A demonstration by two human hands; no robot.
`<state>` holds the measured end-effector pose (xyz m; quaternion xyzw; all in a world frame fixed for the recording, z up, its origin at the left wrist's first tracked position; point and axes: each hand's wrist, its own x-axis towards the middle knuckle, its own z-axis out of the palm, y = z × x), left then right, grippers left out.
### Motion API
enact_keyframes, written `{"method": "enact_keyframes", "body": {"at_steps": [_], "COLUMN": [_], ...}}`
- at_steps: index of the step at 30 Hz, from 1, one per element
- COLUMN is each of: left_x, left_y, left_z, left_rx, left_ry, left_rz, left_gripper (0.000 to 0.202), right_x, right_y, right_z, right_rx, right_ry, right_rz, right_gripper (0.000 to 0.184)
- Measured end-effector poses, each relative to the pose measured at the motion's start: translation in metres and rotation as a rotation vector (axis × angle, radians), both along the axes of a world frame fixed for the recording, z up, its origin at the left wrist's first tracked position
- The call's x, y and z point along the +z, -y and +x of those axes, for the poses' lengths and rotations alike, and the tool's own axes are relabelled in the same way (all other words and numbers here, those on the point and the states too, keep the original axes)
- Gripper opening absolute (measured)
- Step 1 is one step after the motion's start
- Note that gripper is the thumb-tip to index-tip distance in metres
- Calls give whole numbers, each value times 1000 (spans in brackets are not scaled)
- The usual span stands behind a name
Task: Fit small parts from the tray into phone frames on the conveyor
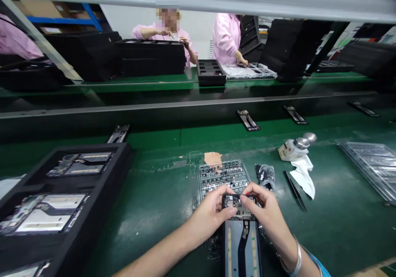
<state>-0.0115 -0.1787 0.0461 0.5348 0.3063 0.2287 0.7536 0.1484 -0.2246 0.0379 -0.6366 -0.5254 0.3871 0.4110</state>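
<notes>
hands (213, 213) on phone frame (243, 244), board print (237, 205) unreadably small

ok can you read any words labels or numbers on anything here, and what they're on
No word, brand or number can be read clearly.
White pump dispenser: marks on its body, too blurred to read.
Phone frame: any print on it is too small to read.

matt blk plastic frame (243, 244), clear plastic tray (224, 178), white cloth (305, 176)
</notes>
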Motion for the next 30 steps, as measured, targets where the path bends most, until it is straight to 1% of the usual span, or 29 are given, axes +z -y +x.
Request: {"method": "enact_keyframes", "body": {"at_steps": [4,9,13,15,18,21,22,25,26,27,28,30], "left_x": [0,-6,-10,-8,-2,7,9,10,9,8,8,7], "left_y": [3,4,2,1,-1,0,1,10,14,16,18,18], "left_z": [-1,-3,-4,-5,-9,-11,-11,-9,-8,-7,-7,-7], "left_rx": [-20,44,48,52,49,46,60,72,51,28,13,18], "left_ry": [26,-79,-122,-170,-232,-302,-338,-464,-502,-526,-528,-448], "left_rz": [13,167,239,282,322,350,386,584,654,704,732,720], "left_gripper": [24,15,16,18,18,16,24,72,81,84,83,74], "right_x": [2,2,1,1,0,-2,-3,-5,-5,-4,-2,2], "right_y": [0,2,5,6,7,7,7,4,3,2,2,2], "right_z": [0,-2,-6,-8,-10,-7,-5,2,4,5,6,7], "right_rx": [18,45,63,71,94,91,65,-70,-113,-145,-163,-175], "right_ry": [-25,-40,-72,-82,-119,-243,-290,-403,-435,-470,-509,-570], "right_rz": [1,-1,-20,-16,-17,-67,-71,-19,0,5,-1,-5], "right_gripper": [18,17,18,20,23,24,24,20,19,18,18,19]}}
